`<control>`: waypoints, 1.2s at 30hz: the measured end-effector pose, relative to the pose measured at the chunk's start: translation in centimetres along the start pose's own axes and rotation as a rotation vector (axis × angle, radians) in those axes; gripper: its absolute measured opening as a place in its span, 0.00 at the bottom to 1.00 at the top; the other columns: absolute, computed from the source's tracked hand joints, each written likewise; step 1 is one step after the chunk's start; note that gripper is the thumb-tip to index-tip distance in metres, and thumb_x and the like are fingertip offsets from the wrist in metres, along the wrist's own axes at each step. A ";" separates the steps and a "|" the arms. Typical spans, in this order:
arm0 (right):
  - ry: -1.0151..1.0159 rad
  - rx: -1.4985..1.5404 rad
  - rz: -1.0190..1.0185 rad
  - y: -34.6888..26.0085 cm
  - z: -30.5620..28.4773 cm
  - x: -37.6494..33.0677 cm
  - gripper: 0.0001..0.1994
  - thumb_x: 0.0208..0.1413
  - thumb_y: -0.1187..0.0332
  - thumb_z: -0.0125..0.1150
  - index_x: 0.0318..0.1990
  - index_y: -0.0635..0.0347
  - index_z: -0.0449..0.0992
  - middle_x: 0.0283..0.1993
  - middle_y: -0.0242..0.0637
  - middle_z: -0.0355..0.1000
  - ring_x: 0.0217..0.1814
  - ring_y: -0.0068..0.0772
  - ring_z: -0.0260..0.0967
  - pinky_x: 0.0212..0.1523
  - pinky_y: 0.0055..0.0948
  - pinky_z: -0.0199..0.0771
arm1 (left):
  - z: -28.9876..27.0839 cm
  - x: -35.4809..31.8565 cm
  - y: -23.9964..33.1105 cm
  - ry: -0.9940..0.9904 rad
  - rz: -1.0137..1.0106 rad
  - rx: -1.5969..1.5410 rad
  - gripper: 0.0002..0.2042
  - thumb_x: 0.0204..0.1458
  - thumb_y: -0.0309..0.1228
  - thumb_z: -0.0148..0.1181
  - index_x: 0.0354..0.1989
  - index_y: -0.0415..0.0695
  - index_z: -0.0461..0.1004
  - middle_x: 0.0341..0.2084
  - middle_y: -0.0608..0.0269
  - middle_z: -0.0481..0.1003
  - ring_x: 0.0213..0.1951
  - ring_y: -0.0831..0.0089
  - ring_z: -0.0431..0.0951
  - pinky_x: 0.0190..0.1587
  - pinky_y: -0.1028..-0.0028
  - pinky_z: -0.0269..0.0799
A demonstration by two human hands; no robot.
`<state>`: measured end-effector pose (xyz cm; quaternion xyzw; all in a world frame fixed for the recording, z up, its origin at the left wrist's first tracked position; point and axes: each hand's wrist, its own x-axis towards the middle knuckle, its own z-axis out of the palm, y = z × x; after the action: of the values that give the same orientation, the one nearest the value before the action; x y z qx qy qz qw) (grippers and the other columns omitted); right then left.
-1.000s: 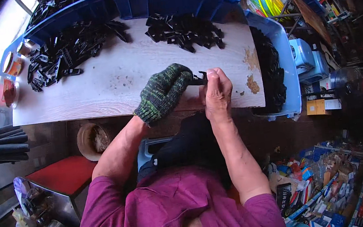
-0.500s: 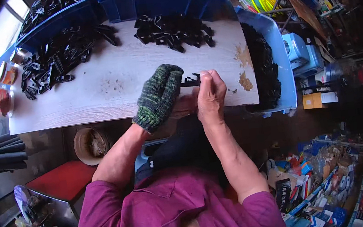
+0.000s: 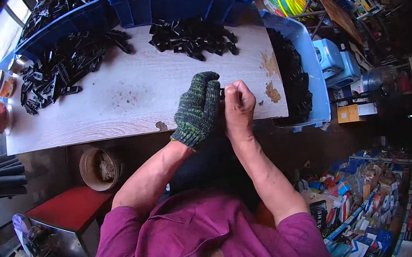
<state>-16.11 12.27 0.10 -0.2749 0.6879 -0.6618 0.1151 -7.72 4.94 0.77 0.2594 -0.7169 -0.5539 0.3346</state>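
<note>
Over the table [image 3: 112,117], my right hand [image 3: 238,105] pinches a black part [image 3: 222,93]. Whether my gloved left hand [image 3: 197,108] grips it, I cannot tell.

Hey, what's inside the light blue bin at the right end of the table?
A dark heap of black parts lies inside the light blue bin, beside the table. The heap covers the bin's floor, so anything underneath cannot be seen.

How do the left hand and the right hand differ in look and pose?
The left hand wears a dark green knitted glove; the right hand is bare. The left hand slants rightward; the right hand points nearly straight ahead. Both flank a mostly hidden black part.
</note>
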 end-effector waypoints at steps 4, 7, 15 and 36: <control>-0.007 -0.006 0.005 -0.3 0.0 -0.1 0.14 0.60 0.69 0.52 0.22 0.56 0.60 0.23 0.17 0.49 0.27 0.13 0.44 0.27 0.22 0.47 | -0.2 -0.2 0.1 -0.023 -0.038 -0.043 0.13 0.62 0.35 0.51 0.52 0.46 0.69 0.31 0.46 0.78 0.33 0.47 0.79 0.35 0.55 0.72; -0.022 0.043 0.070 -0.4 -0.3 -0.2 0.14 0.60 0.69 0.52 0.22 0.55 0.60 0.24 0.17 0.49 0.28 0.13 0.44 0.27 0.22 0.47 | -0.5 -0.5 -0.5 -0.098 -0.015 -0.131 0.14 0.61 0.35 0.53 0.53 0.45 0.68 0.30 0.48 0.77 0.33 0.52 0.80 0.36 0.58 0.72; -0.106 0.218 0.152 -1.7 -1.3 -0.3 0.11 0.54 0.66 0.62 0.43 0.58 0.75 0.27 0.21 0.65 0.27 0.11 0.57 0.28 0.15 0.57 | -1.5 0.5 -1.6 -0.232 -0.058 -0.427 0.15 0.58 0.32 0.61 0.49 0.40 0.69 0.38 0.61 0.75 0.40 0.76 0.74 0.45 0.72 0.71; -0.093 0.257 0.252 -2.0 -2.9 0.1 0.15 0.50 0.71 0.68 0.46 0.62 0.76 0.25 0.27 0.70 0.16 0.14 0.58 0.18 0.18 0.65 | -1.7 1.6 -0.9 -0.343 -0.338 -0.788 0.17 0.56 0.27 0.60 0.53 0.39 0.70 0.49 0.57 0.74 0.45 0.72 0.76 0.47 0.72 0.75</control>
<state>-17.32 14.74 2.32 -0.2000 0.6204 -0.7112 0.2632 -7.44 2.51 0.46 0.1302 -0.4443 -0.8659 0.1894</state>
